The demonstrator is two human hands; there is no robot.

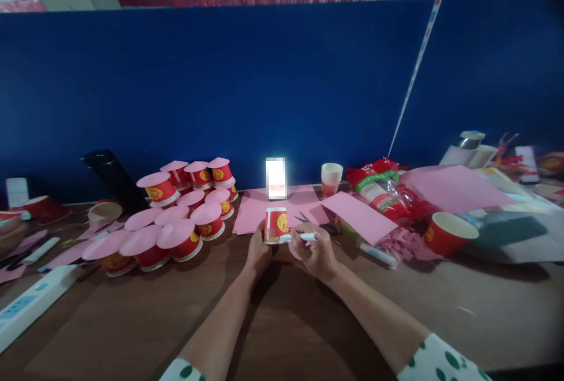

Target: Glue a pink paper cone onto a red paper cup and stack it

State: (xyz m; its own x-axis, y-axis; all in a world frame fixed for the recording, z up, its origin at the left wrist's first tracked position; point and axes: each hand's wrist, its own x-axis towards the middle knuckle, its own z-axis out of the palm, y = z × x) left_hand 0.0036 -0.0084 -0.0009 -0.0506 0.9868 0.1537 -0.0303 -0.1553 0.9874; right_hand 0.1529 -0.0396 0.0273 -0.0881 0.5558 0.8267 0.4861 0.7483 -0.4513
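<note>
My left hand [258,249] is closed around a small red paper cup [277,223] with a gold emblem, held just above the table. In my right hand [321,256] is a white pen-like stick [304,237], gripped between the fingers, its end close to the lower edge of the cup. Whether the tip touches the cup I cannot tell. A bit of pink paper [298,251] shows below my right fingers. Scissors [303,217] lie behind that hand, partly hidden, on pink paper sheets [247,207].
Left stand several red cups with pink cone tops [180,237], a black bottle [112,178] and a white power strip [37,301]. A pale cup [331,178], red-green packet [376,187], pink shreds [408,243] and red cup [449,234] are right. Another person's hand [11,237] shows far left.
</note>
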